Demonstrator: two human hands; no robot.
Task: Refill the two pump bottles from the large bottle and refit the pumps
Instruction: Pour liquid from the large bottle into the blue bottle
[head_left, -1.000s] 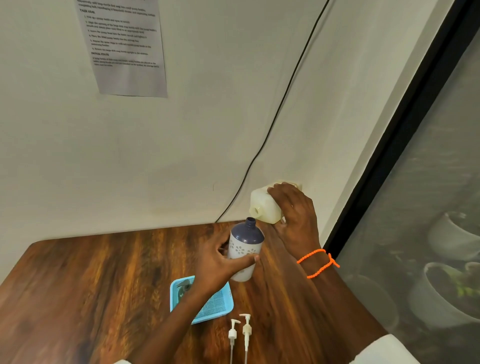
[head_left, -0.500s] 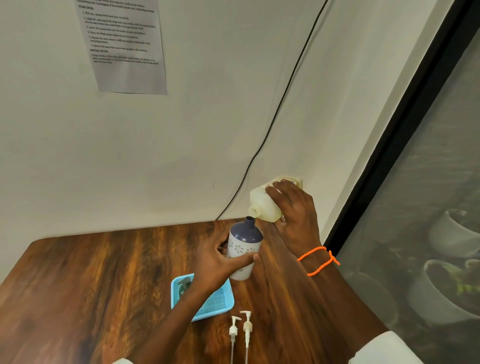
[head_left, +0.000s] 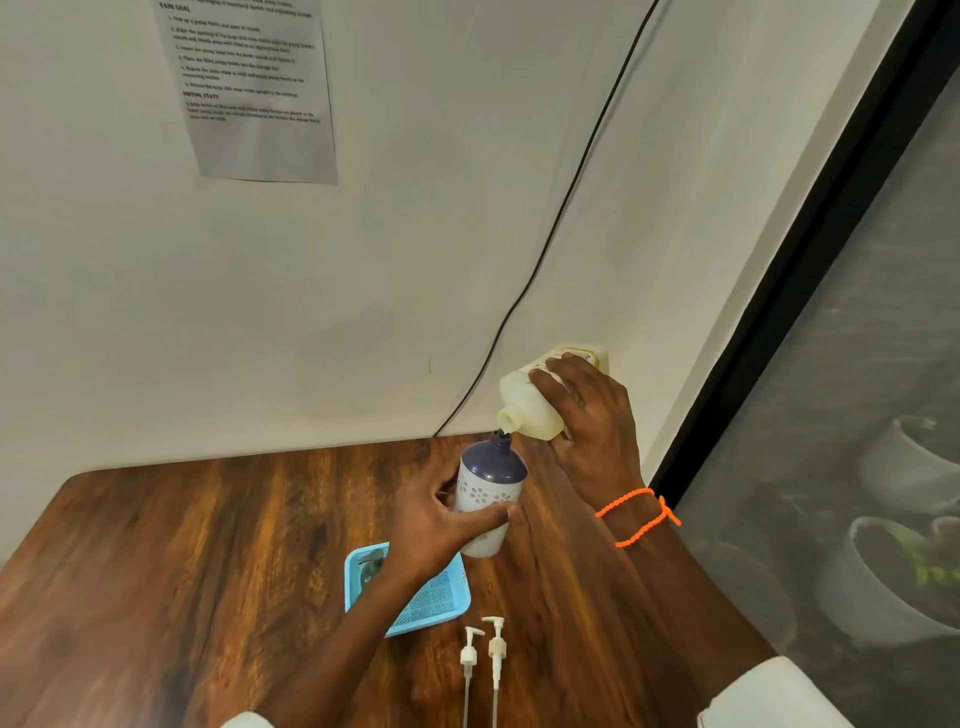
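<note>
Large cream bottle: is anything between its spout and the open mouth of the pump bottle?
Nothing visible. The right hand tilts the large cream plastic bottle so that its spout sits just above the open neck of the white, navy-topped pump bottle, held by the left hand. Both white pumps lie apart on the wooden table.

A right hand (head_left: 592, 415) tips the large bottle (head_left: 535, 402) over a pump bottle (head_left: 488, 493) gripped by the left hand (head_left: 436, 525); two pumps (head_left: 483, 654) lie nearby; any flowing liquid is indiscernible.
</note>
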